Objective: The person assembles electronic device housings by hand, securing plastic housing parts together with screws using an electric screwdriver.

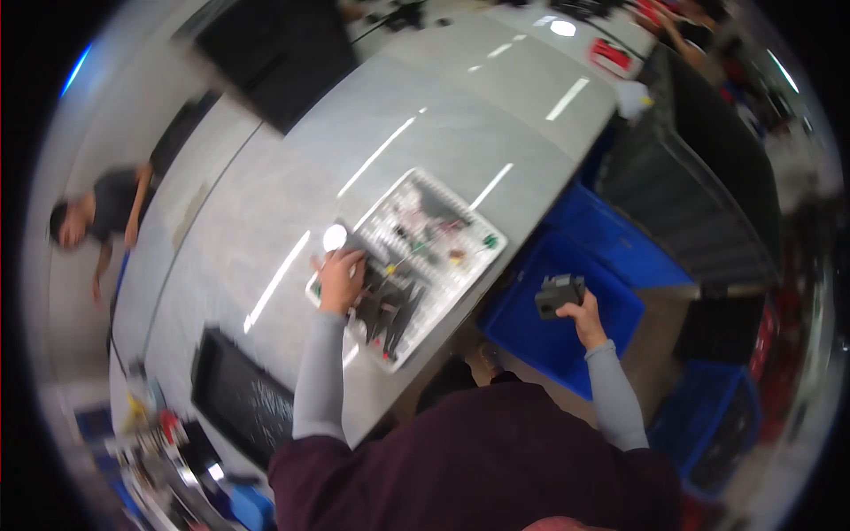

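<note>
My right hand (582,320) grips a dark grey boxy housing (560,296) over a blue bin (615,325) beside the table. My left hand (340,280) is at the left edge of a white tray (431,314), fingers bent at a dark grey piece (357,242); blur and the hand itself hide most of the hold. In the tray lie several small parts, wires and bits in green, yellow and red. Black parts (390,310) lie in its near left portion, right beside my left hand.
A black tray (239,389) lies on the table (274,199) to the left. A large black box (274,57) stands at the far left, a tall dark grey container (691,186) at the right. Another person (113,205) is across the table; someone's arms show far right.
</note>
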`<state>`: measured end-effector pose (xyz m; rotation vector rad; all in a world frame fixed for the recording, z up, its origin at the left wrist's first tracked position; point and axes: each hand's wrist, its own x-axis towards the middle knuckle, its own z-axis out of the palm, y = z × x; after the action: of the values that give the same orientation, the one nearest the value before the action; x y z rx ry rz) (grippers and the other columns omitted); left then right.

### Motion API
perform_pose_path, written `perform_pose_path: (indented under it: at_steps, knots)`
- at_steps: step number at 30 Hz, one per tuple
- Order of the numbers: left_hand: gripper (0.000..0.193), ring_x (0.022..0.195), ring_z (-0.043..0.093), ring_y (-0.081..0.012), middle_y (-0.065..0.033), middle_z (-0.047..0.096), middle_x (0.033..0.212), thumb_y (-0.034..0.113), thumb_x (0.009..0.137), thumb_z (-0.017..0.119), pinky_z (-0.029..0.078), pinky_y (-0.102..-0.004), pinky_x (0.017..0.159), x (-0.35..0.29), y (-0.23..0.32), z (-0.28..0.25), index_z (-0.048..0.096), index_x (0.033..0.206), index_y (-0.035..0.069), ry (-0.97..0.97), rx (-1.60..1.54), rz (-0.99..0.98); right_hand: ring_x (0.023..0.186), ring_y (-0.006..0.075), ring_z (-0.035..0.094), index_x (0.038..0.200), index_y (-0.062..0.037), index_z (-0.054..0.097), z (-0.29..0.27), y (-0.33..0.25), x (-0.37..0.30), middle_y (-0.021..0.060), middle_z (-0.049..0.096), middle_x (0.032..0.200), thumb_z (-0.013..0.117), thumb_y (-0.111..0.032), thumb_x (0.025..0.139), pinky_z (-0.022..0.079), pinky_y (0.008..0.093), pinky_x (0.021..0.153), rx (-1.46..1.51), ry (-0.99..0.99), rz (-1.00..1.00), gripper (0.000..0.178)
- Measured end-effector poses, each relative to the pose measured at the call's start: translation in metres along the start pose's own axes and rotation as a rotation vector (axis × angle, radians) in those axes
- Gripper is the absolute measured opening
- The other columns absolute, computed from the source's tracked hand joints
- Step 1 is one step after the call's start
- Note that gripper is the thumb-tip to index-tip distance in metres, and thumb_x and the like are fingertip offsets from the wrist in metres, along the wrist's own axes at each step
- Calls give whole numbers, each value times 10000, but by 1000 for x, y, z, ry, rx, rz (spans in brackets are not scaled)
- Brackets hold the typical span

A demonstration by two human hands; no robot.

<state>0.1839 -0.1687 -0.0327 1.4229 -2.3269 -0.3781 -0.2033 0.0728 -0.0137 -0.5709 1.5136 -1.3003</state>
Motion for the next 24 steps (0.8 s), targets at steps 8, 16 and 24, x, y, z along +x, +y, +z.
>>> perform_pose_path:
  at_steps: [8, 16, 24]
  knots:
    - [300, 1013, 526, -319, -161, 564, 1099, 65, 785, 536, 379, -444, 877, 22, 38, -9, 582, 1081, 46, 168, 107, 53, 841, 200, 563, 969, 25, 559, -119, 174, -185, 89, 597, 872, 678, -109, 526, 461, 334, 719, -21, 917, 345, 478]
    - [257, 959, 540, -303, -149, 589, 990, -17, 761, 547, 414, -391, 859, -18, 246, 101, 596, 1012, -1, -122, -415, 684, 656, 251, 596, 866, 87, 576, -140, 268, -358, 128, 605, 756, 663, -76, 511, 486, 318, 590, 262, 1530, 396, 400]
    - [369, 864, 612, -194, -97, 623, 962, 248, 818, 638, 486, -313, 778, -258, 418, 254, 574, 1103, 22, -1463, -473, 591, 935, 209, 592, 1060, 3, 565, -114, 316, -449, 118, 624, 981, 731, -117, 563, 461, 350, 845, 57, 1372, 51, 537]
